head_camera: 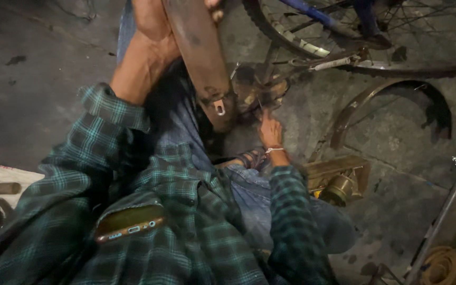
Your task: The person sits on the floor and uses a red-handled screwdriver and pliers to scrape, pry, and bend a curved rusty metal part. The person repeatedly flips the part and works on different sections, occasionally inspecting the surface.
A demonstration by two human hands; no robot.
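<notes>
Seen from above, a person in a green plaid shirt sits on a grey concrete floor (38, 79). The left hand (154, 29) is raised near the top edge, its fingers wrapped around the upper end of a long, curved, rust-brown metal mudguard (199, 58). The mudguard slants down and to the right from that grip, ending in a small metal bracket (219, 107) just above the lap. The right hand (270, 132), with a thin band at the wrist, reaches lower and to the right of the mudguard's free end, its fingers drawn together at a small rusty part (262, 95) beneath the bicycle; what it pinches cannot be made out. The two hands are well apart, with the mudguard between them. A bicycle wheel (291, 42) with a coil spring (333, 63) stands beyond. A second curved metal mudguard (376, 100) lies on the floor to the right, near a brass-coloured cylindrical part (339, 187). A phone (130, 221) sits in the shirt pocket.
</notes>
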